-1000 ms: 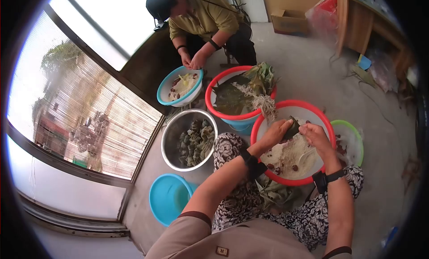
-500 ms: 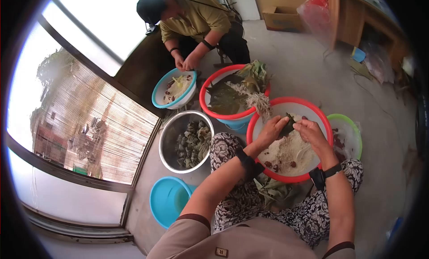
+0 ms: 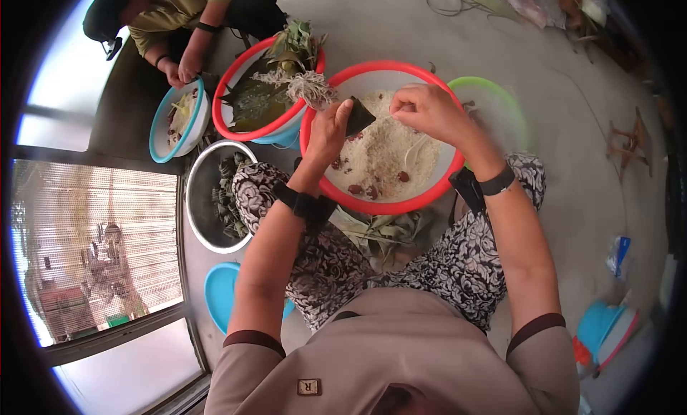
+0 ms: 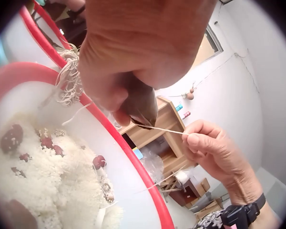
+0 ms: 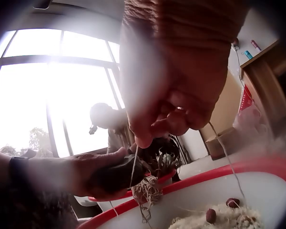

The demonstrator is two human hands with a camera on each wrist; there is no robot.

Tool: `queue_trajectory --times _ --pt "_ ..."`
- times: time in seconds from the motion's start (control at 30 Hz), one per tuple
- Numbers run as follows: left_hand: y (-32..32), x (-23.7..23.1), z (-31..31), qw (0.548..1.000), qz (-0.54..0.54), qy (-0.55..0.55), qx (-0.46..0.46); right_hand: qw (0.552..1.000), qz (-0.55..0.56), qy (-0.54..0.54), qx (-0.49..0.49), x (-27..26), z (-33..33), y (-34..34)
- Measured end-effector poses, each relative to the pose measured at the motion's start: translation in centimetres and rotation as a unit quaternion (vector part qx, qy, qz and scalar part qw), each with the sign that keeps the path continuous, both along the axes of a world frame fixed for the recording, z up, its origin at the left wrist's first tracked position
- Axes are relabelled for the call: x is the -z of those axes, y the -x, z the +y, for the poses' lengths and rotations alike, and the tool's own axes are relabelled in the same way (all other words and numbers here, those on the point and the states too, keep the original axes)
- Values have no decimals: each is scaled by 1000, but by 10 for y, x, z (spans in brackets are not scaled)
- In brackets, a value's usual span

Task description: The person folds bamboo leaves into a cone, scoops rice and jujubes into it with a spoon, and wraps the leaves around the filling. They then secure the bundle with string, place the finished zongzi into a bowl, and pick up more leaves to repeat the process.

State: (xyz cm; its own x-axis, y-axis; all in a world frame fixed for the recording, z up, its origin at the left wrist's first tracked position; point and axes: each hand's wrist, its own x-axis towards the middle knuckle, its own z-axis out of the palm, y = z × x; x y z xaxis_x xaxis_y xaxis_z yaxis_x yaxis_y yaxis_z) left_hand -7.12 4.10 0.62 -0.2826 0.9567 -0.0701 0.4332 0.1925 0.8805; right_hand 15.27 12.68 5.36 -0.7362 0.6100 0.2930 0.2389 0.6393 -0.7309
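My left hand (image 3: 328, 134) grips a dark green leaf-wrapped zongzi (image 3: 361, 117), its pointed corner facing my other hand. A pale string (image 4: 168, 130) runs taut from the zongzi to my right hand (image 3: 433, 116), which pinches it between thumb and curled fingers. In the right wrist view the loose end of the string (image 5: 225, 151) trails down from that hand toward the rice. Both hands are above a red-rimmed basin (image 3: 383, 207) of white rice (image 3: 392, 154) with red dates (image 3: 403, 177) in it. The palm side of the left hand is hidden in the head view.
Beyond my left hand, a bundle of strings (image 3: 309, 90) hangs on another red-rimmed basin (image 3: 221, 113) of soaking leaves. A steel bowl (image 3: 195, 225) holds several tied zongzi. A green-rimmed basin (image 3: 517, 109) stands at right. Another person (image 3: 179, 21) works over a blue-rimmed basin (image 3: 159, 147).
My hands were close together at the zongzi; now the right hand has drawn away to the right, with the string stretched between them. The head view has turned and tilted downward.
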Motion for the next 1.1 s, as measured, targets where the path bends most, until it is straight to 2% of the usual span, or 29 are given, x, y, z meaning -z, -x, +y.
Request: queue_trajectory --times 0.03,0.07,0.1,0.13,0.2,0.27,0.33,0.37,0.43,0.47,0.53,0.57,0.63,0.8,0.87,0.97,1.0,1.03,1.07,1.1 --pt "-1 3 0 998 50 -18 21 1000 -4 7 3 0 0 0" --pt "-3 7 -1 994 99 -34 43 999 7 -35 -3 1 0 0" --pt "-8 7 -3 994 90 -38 58 997 18 -78 -10 2 0 1" --pt "-12 6 -6 994 84 -31 62 997 13 -70 -7 3 0 1" --pt "-19 2 -9 986 109 -14 122 993 1 -115 -28 3 0 2" --pt "-25 -4 -10 982 123 -13 144 993 -13 -113 -30 1 -1 2" --pt "-27 -11 -11 966 140 26 215 992 -10 -111 -50 4 3 3" --pt "-31 -13 -13 969 106 17 224 993 -12 -109 -48 5 5 3" --pt "-33 -12 -15 966 96 1 239 997 -19 -32 -66 6 7 3" --pt "-34 -11 -16 964 88 -16 251 997 -20 -31 -65 6 8 3" --pt "-37 -16 -20 965 75 -5 251 992 -6 88 -93 4 9 4" --pt "-39 -20 -21 966 63 4 249 992 -8 88 -92 5 10 5" --pt "-40 -24 -22 967 61 24 247 982 15 153 -111 8 10 7" --pt "-40 -22 -23 970 39 34 236 978 -10 192 -75 -5 5 7" --pt "-36 -16 -24 968 -7 -38 247 977 -31 203 -50 -2 6 5" --pt "-28 -10 -23 967 6 -52 250 976 34 200 -81 16 15 7" --pt "-29 -14 -23 967 7 -53 251 963 40 253 -88 16 15 6" --pt "-30 -20 -24 977 -40 -33 208 946 46 306 -96 15 13 7" --pt "-30 -24 -26 983 -87 -12 163 946 47 306 -98 18 10 10" --pt "-28 -23 -23 975 -172 -20 141 922 87 364 -99 23 6 15"
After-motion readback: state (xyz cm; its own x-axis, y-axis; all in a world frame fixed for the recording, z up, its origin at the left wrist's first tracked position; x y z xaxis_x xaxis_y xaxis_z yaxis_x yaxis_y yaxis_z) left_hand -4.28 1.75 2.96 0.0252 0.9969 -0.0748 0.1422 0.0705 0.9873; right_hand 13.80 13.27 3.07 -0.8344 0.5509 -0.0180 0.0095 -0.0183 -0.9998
